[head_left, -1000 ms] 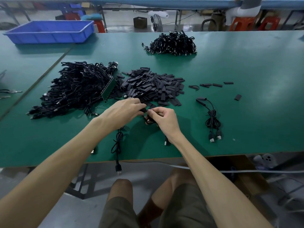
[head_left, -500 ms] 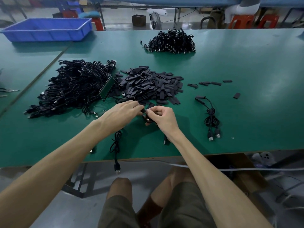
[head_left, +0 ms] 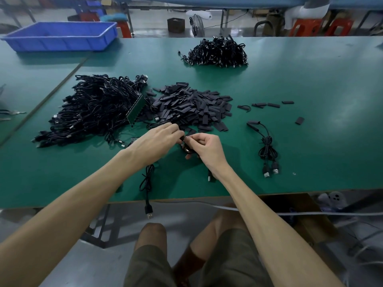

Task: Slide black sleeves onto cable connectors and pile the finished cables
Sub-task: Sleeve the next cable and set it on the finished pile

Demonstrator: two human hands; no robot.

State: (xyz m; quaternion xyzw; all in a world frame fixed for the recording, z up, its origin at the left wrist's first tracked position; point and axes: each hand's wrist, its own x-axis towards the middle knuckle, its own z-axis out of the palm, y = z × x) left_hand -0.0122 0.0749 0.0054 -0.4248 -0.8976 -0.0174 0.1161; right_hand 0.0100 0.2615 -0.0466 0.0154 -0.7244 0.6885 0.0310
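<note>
green matting covers the long table (head_left: 310, 141), the biggest thing in view, with grey workshop floor, red stools (head_left: 310, 27) and a small fan (head_left: 196, 23) beyond its far edge. a blue bin (head_left: 62, 38) sits at the far left. on the left of the mat lies a large tangled heap of cables (head_left: 93, 112), with a green board (head_left: 135, 110) leaning on its right side. just beside that is the pile of sleeves (head_left: 192, 106). well behind it is a smaller cable pile (head_left: 217, 52), likely the finished ones. a bundled pair of cables (head_left: 267, 146) lies apart to the right, sleeves apparently on.

both hands meet just in front of the sleeve pile. the right hand (head_left: 207, 148) is curled round the cable (head_left: 187, 150). the left hand (head_left: 157, 141) has its fingertips drawn together, pinching what looks like a sleeve (head_left: 183, 138). the connector itself is hidden between the fingers. a few stray sleeves (head_left: 267, 105) lie scattered to the right.

to do this step well, i'd grip the cable close behind the connector so it stays stiff. squeeze the flat sleeve lightly at its edges to open the mouth and line it up square. then push straight along the cord until the sleeve seats, without kinking the wire.
</note>
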